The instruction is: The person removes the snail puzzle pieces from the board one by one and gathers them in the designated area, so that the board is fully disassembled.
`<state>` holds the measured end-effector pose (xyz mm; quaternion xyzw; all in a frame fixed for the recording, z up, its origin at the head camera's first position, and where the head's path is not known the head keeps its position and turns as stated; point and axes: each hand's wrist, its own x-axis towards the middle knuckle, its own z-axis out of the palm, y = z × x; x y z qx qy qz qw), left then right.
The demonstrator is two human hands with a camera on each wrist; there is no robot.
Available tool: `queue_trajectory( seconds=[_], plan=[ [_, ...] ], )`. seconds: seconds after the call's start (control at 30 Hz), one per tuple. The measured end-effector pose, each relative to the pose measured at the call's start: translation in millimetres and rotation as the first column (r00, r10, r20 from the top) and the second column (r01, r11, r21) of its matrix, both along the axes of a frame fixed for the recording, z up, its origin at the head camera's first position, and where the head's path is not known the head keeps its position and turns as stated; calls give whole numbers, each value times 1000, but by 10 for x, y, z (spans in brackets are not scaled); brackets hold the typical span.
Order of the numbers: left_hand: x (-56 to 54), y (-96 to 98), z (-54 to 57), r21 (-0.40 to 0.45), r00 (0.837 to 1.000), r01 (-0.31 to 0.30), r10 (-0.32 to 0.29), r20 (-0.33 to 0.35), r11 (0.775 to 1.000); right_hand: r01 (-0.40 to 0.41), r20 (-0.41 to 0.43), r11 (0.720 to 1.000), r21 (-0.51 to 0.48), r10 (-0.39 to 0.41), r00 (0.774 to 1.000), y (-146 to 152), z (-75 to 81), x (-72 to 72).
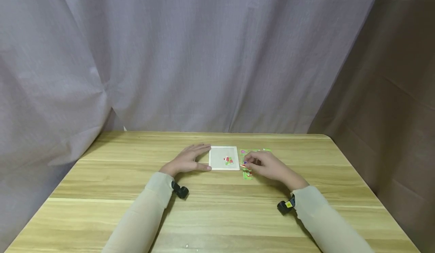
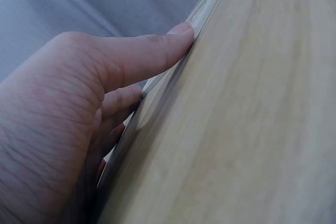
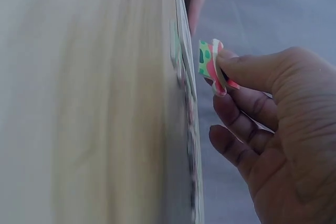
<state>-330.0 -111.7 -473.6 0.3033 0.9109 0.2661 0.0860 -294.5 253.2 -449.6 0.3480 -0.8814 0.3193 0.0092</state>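
Note:
A square white puzzle tray [image 1: 216, 155] lies flat on the table, with a small colourful puzzle piece [image 1: 229, 160] inside it towards the lower right. My left hand [image 1: 187, 160] rests at the tray's left side, its thumb at the near corner and its fingertips at the far one. To the right of the tray, my right hand [image 1: 268, 165] pinches a puzzle piece [image 3: 205, 59] between thumb and fingers. That piece shows green with darker spots, red, and a rounded knob; in the right wrist view it is held up off the table.
More green patterned puzzle pieces [image 1: 247, 175] lie right of the tray, partly hidden under my right hand. The wooden table [image 1: 217, 211] extends toward me. A grey curtain [image 1: 204, 56] hangs behind its far edge, and a darker cloth [image 1: 391, 105] hangs on the right.

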Motion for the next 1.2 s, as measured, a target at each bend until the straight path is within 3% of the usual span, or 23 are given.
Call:
queue_trajectory(
  seconds=[0.37, 0.8, 1.2],
  plan=[
    [-6, 2, -4, 1, 1000, 1, -1, -7, 1000, 29, 29, 1000, 1, -29, 999, 324, -6, 121],
    [-16, 17, 6, 2, 1000, 0, 0, -6, 1000, 45, 52, 997, 57, -48, 998, 415, -9, 103],
    [-22, 20, -1, 2, 1000, 3, -3, -5, 1000, 48, 5, 997, 54, -49, 999, 442, -57, 77]
  ],
)
